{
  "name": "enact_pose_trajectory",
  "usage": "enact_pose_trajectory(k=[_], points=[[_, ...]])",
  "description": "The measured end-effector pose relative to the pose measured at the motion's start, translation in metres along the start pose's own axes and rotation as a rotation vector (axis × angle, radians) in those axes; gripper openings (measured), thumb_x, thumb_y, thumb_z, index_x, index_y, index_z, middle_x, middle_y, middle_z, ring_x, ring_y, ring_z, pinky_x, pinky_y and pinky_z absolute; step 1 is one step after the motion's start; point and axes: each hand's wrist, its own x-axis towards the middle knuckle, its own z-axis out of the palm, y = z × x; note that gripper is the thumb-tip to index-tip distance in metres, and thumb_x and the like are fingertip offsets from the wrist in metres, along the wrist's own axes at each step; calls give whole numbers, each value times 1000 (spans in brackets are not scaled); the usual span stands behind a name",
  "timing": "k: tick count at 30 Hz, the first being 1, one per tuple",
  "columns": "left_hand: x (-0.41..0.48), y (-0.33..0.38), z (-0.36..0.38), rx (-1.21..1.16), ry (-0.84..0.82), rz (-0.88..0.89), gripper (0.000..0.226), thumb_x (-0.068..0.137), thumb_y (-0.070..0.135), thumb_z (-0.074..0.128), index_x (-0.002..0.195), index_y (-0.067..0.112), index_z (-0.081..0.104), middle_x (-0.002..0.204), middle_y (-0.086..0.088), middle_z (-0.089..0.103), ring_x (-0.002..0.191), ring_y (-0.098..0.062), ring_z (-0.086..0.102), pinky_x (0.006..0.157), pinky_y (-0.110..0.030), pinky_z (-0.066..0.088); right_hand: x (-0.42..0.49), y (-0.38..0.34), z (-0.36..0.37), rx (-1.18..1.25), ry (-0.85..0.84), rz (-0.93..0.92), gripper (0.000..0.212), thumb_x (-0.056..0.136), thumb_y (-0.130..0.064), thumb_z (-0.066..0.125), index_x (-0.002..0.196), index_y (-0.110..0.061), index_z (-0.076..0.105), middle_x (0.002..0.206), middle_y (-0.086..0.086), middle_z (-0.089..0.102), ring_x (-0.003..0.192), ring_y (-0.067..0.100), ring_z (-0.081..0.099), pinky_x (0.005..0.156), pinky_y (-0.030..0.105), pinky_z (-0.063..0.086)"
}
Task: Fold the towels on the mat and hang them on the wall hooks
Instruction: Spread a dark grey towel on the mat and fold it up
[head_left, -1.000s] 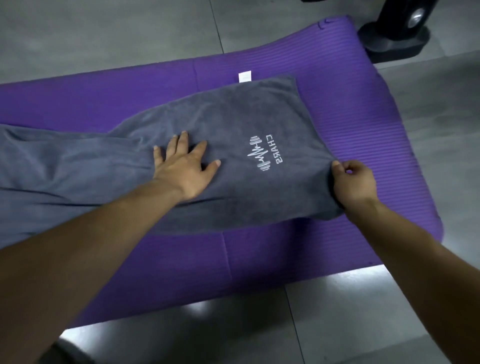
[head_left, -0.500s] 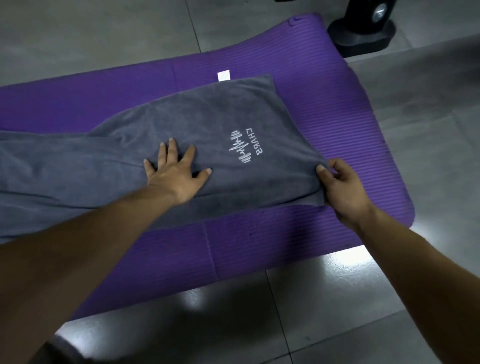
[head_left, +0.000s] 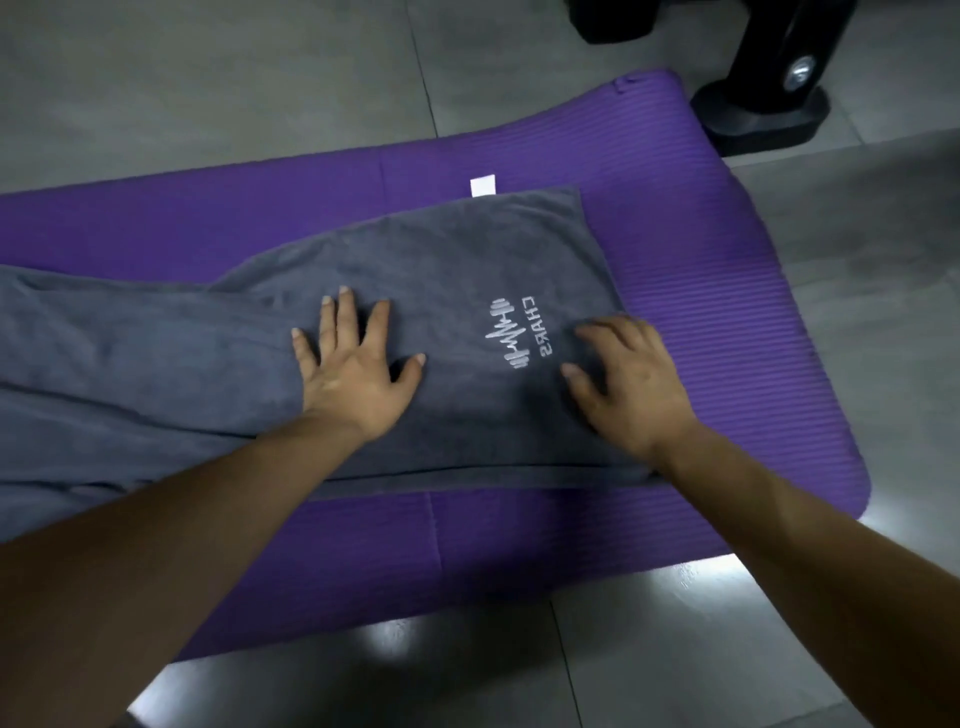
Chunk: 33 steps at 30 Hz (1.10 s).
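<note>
The soft, floppy gray towel (head_left: 457, 249) lies mid-frame on the purple mat (head_left: 691, 218), with the left hand (head_left: 353, 374) and right hand (head_left: 631, 387) resting open on it, gripping nothing, and its corners look best to pinch.

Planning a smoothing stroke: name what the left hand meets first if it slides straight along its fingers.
The left hand meets only more towel, then its far edge and the bare mat; the path looks free.
</note>
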Motion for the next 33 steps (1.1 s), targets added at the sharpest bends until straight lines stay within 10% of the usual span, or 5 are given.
enact_pose_trajectory(k=[10, 20, 23, 29, 33], points=[[68, -69, -22, 78, -93, -226, 82, 89, 76, 30, 158, 39, 5, 168, -3, -8, 153, -31, -13, 117, -65, -9, 166, -85, 60, -154, -394, 0, 68, 98, -62, 27, 157, -38, 4, 167, -7, -9, 152, 26, -16, 121, 54, -8], [44, -162, -97, -132, -42, 2, 71, 92, 49, 55, 154, 23, 31, 164, -8, 22, 152, -26, 20, 122, -45, 20, 185, -132, 68, -228, -236, 231, 70, 96, -62, 28, 150, -18, 34, 165, 6, 14, 152, 32, 3, 119, 62, 5], [-2, -242, -140, -167, -134, -155, 50, 91, 40, 61, 135, 16, 55, 137, -11, 57, 124, -30, 56, 103, -31, 41, 175, -211, 87, -150, -151, -91, 54, 96, -48, 42, 135, -12, 51, 150, 11, 42, 141, 34, 31, 114, 53, 27], [-87, -376, -174, -129, -339, -557, 20, 90, 33, 66, 102, 18, 69, 110, -9, 70, 96, -29, 65, 83, -31, 51, 173, -365, 145, 98, -340, -292, 38, 95, -35, 54, 124, -13, 63, 127, 7, 63, 124, 32, 49, 108, 42, 40], [-115, -409, -139, -301, -239, -788, 46, 83, 52, 68, 109, 14, 66, 112, -14, 66, 110, -34, 62, 88, -37, 50, 182, -423, 169, 87, -389, -340, 37, 96, -34, 56, 126, -14, 62, 128, 6, 63, 124, 31, 48, 108, 43, 40]])
